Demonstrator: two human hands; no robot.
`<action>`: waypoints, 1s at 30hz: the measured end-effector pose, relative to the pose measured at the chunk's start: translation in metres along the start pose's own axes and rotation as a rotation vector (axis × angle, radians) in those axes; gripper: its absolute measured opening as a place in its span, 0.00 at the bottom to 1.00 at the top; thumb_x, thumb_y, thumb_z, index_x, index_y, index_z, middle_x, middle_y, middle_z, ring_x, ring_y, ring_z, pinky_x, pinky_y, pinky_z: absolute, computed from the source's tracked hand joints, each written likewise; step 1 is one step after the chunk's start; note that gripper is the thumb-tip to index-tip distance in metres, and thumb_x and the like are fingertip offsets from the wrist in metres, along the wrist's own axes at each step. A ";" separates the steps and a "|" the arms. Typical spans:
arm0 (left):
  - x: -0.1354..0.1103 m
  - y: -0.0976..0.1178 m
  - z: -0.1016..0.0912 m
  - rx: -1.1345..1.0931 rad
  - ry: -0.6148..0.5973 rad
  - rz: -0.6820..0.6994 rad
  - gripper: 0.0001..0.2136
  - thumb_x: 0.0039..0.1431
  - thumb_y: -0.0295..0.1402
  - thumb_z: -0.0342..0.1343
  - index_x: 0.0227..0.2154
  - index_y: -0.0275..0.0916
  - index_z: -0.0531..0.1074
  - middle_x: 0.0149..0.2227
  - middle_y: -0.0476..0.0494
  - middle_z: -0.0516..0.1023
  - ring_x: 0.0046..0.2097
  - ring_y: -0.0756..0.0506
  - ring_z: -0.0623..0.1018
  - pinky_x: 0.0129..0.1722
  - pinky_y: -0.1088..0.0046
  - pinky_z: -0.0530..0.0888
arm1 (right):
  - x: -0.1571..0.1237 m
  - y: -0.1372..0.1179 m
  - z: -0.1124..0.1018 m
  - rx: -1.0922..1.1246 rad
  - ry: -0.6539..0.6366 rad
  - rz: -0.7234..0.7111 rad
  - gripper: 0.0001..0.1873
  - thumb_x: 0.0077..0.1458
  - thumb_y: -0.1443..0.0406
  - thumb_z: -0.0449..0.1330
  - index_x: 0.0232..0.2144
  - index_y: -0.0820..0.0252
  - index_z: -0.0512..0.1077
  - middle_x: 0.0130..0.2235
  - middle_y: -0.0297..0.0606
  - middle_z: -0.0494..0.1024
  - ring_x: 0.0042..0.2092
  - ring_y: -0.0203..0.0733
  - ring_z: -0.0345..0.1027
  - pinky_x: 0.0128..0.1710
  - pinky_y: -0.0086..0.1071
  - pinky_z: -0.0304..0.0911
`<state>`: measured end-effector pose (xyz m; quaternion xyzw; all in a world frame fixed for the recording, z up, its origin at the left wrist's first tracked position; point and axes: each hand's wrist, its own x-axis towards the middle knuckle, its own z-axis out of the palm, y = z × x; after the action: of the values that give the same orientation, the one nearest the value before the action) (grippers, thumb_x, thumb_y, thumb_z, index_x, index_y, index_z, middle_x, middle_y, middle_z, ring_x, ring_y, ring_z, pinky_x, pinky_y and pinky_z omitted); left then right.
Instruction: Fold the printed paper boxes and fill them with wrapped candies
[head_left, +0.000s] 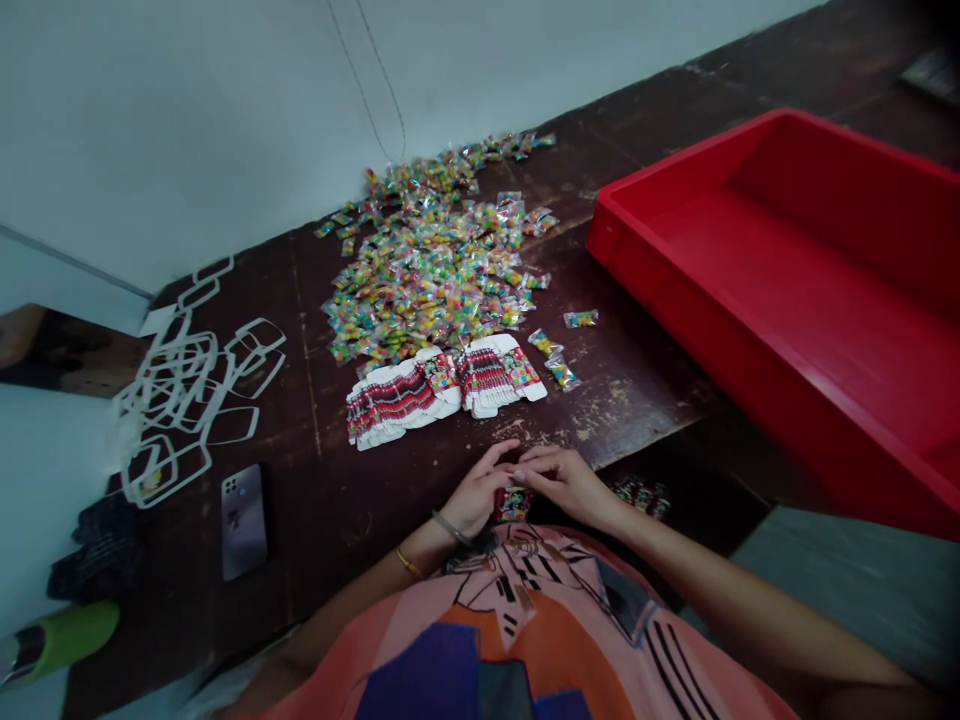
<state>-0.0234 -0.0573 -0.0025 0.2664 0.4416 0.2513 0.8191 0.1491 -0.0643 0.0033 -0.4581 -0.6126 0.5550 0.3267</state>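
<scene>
The dark surface [337, 520] carries everything, with the wide red tray [795, 260] standing at the right, seemingly kept off to one side so the near edge remains workable. The heap of wrapped candy packets [427, 270] spreads along the wall side, and just in front of it two rows of flattened cartons, a left row [401, 400] and a right row [499, 375], lie fanned sideways, probably so single pieces lift off easily. The left hand [480, 490] and right hand [566, 485] meet close to the person's shirt, their grip closed together about the far end of a small printed carton [514, 505], likely to steady it from both sides. Its printed face looks up; its covered end points away from the body, but fingers hide too much to tell its long axis. Smallest are the loose packets [562, 374] beside the right row.
</scene>
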 end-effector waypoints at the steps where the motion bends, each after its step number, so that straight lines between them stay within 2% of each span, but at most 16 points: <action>1: -0.001 0.001 -0.003 -0.040 -0.037 -0.017 0.28 0.46 0.28 0.56 0.54 0.40 0.62 0.38 0.45 0.74 0.39 0.48 0.73 0.43 0.71 0.67 | 0.000 0.002 0.001 -0.008 0.014 0.001 0.14 0.57 0.56 0.57 0.32 0.57 0.79 0.34 0.39 0.78 0.38 0.41 0.71 0.40 0.35 0.65; 3: -0.004 0.001 -0.010 -0.072 -0.132 -0.017 0.30 0.45 0.27 0.56 0.55 0.42 0.61 0.43 0.43 0.73 0.44 0.46 0.73 0.46 0.68 0.67 | -0.002 0.005 0.002 -0.034 0.036 -0.018 0.12 0.56 0.58 0.58 0.37 0.55 0.79 0.36 0.39 0.78 0.38 0.41 0.72 0.41 0.35 0.66; 5: -0.005 -0.001 -0.017 -0.017 -0.194 0.032 0.32 0.45 0.27 0.57 0.56 0.43 0.60 0.49 0.42 0.70 0.48 0.45 0.71 0.49 0.68 0.65 | -0.007 0.007 0.002 -0.115 -0.001 -0.087 0.13 0.59 0.60 0.55 0.40 0.53 0.78 0.39 0.40 0.77 0.41 0.42 0.71 0.43 0.36 0.65; 8: -0.004 -0.007 -0.022 0.145 -0.185 0.142 0.32 0.47 0.27 0.58 0.58 0.45 0.59 0.54 0.41 0.66 0.51 0.45 0.69 0.51 0.69 0.64 | -0.019 0.007 0.004 -0.292 -0.084 -0.211 0.16 0.60 0.64 0.53 0.48 0.53 0.73 0.45 0.43 0.73 0.46 0.43 0.66 0.46 0.38 0.63; 11: -0.001 -0.005 -0.019 0.342 -0.158 0.208 0.32 0.50 0.28 0.56 0.60 0.43 0.55 0.53 0.39 0.64 0.48 0.46 0.71 0.48 0.69 0.65 | -0.019 0.010 0.002 -0.390 -0.132 -0.261 0.19 0.60 0.66 0.52 0.53 0.52 0.69 0.45 0.43 0.71 0.46 0.42 0.65 0.45 0.37 0.64; 13: -0.001 0.006 -0.016 0.568 -0.123 0.252 0.33 0.51 0.27 0.54 0.61 0.42 0.53 0.47 0.42 0.68 0.43 0.48 0.71 0.46 0.70 0.66 | -0.003 0.014 -0.014 -0.419 -0.158 -0.291 0.17 0.61 0.65 0.52 0.51 0.51 0.70 0.44 0.42 0.71 0.46 0.41 0.65 0.45 0.36 0.64; 14: -0.003 0.015 -0.016 0.710 -0.112 0.268 0.33 0.50 0.26 0.54 0.61 0.42 0.55 0.44 0.43 0.69 0.42 0.48 0.71 0.46 0.70 0.66 | 0.009 0.017 -0.027 -0.462 -0.123 -0.299 0.16 0.61 0.64 0.52 0.50 0.51 0.71 0.45 0.41 0.71 0.47 0.42 0.64 0.47 0.37 0.63; 16: -0.008 0.038 -0.019 1.003 -0.135 0.270 0.30 0.48 0.23 0.53 0.57 0.42 0.61 0.38 0.46 0.71 0.40 0.47 0.70 0.45 0.70 0.65 | 0.033 0.024 -0.060 -0.624 0.063 -0.281 0.16 0.60 0.62 0.53 0.50 0.53 0.70 0.50 0.43 0.70 0.51 0.46 0.62 0.51 0.43 0.59; 18: -0.015 0.062 -0.027 1.238 -0.272 0.213 0.23 0.45 0.23 0.54 0.47 0.42 0.71 0.37 0.47 0.71 0.39 0.46 0.70 0.43 0.70 0.65 | 0.047 0.034 -0.090 -0.828 0.223 -0.223 0.21 0.59 0.60 0.54 0.54 0.56 0.66 0.55 0.47 0.66 0.56 0.54 0.56 0.53 0.51 0.53; 20: -0.019 0.080 -0.037 1.337 -0.359 0.149 0.13 0.45 0.24 0.55 0.36 0.39 0.75 0.33 0.47 0.71 0.36 0.47 0.70 0.41 0.71 0.65 | 0.043 0.046 -0.105 -0.938 0.209 -0.202 0.25 0.59 0.59 0.55 0.57 0.58 0.62 0.58 0.48 0.65 0.58 0.55 0.53 0.54 0.52 0.51; 22: -0.019 0.088 -0.046 1.227 -0.325 0.121 0.08 0.47 0.27 0.56 0.33 0.37 0.72 0.32 0.48 0.71 0.35 0.48 0.70 0.39 0.71 0.66 | 0.020 0.058 -0.100 -0.965 0.170 -0.203 0.29 0.58 0.57 0.55 0.60 0.58 0.58 0.59 0.47 0.64 0.59 0.54 0.53 0.56 0.52 0.49; 23: -0.016 0.087 -0.049 1.091 -0.290 0.108 0.08 0.50 0.29 0.56 0.35 0.36 0.70 0.33 0.47 0.71 0.35 0.48 0.70 0.39 0.71 0.67 | 0.004 0.063 -0.092 -0.955 0.169 -0.205 0.31 0.57 0.56 0.55 0.61 0.57 0.56 0.60 0.47 0.63 0.60 0.54 0.52 0.56 0.52 0.49; 25: -0.006 0.078 -0.049 0.747 -0.258 0.048 0.15 0.54 0.35 0.54 0.44 0.38 0.65 0.38 0.44 0.72 0.38 0.48 0.72 0.38 0.71 0.70 | -0.026 0.069 -0.070 -0.870 0.181 -0.199 0.26 0.59 0.59 0.53 0.59 0.55 0.58 0.57 0.46 0.66 0.58 0.52 0.57 0.54 0.50 0.51; 27: 0.008 0.062 -0.042 0.466 -0.284 -0.021 0.22 0.55 0.38 0.54 0.51 0.40 0.60 0.44 0.40 0.71 0.39 0.46 0.74 0.35 0.70 0.73 | -0.046 0.064 -0.048 -0.691 0.225 -0.146 0.19 0.61 0.62 0.50 0.55 0.54 0.63 0.51 0.45 0.72 0.51 0.49 0.64 0.49 0.45 0.58; 30: 0.028 0.036 -0.024 0.304 -0.265 -0.025 0.27 0.52 0.36 0.58 0.54 0.42 0.58 0.44 0.39 0.70 0.38 0.47 0.74 0.31 0.72 0.74 | -0.044 0.039 -0.032 -0.384 0.279 -0.036 0.13 0.62 0.62 0.49 0.48 0.55 0.65 0.42 0.41 0.75 0.41 0.44 0.69 0.41 0.36 0.64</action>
<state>-0.0363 -0.0078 -0.0070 0.4125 0.3659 0.1342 0.8234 0.2026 -0.0943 -0.0249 -0.5731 -0.6641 0.3536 0.3249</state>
